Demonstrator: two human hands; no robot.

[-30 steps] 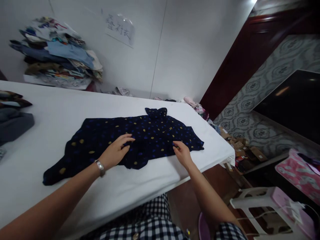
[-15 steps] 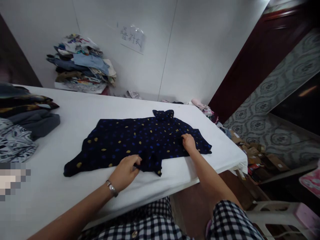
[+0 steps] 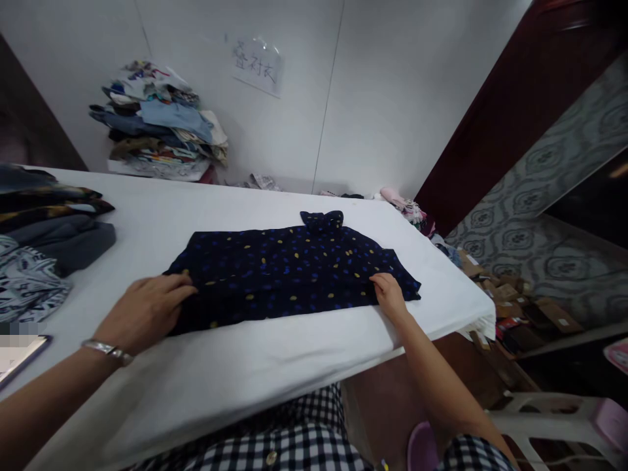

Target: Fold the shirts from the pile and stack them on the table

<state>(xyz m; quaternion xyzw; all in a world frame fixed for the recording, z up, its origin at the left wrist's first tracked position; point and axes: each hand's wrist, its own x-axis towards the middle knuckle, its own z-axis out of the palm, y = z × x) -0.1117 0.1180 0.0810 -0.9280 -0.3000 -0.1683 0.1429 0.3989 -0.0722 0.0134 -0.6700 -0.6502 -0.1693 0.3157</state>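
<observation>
A dark navy shirt (image 3: 289, 261) with yellow and blue spots lies on the white-covered table, its collar on the far side. My left hand (image 3: 147, 311), with a silver bracelet at the wrist, is closed on the fabric at the shirt's left end. Its fingertips and thumb press together over the cloth. Toward the right end, my right hand (image 3: 391, 296) pinches the shirt near its front edge. Between the hands the near edge runs fairly straight, with a fold along it.
Folded clothes (image 3: 59, 235) lie at the table's left end, near a partly blurred-out device (image 3: 24, 360). A tall pile of garments (image 3: 161, 124) stands at the back left. More clothing (image 3: 402, 203) sits beyond the back right edge. A pale plastic stool (image 3: 544, 425) stands at lower right.
My left hand has moved left from the shirt's near middle to its left end. The flap sticking out at the near edge is now folded in. My right hand has shifted slightly right.
</observation>
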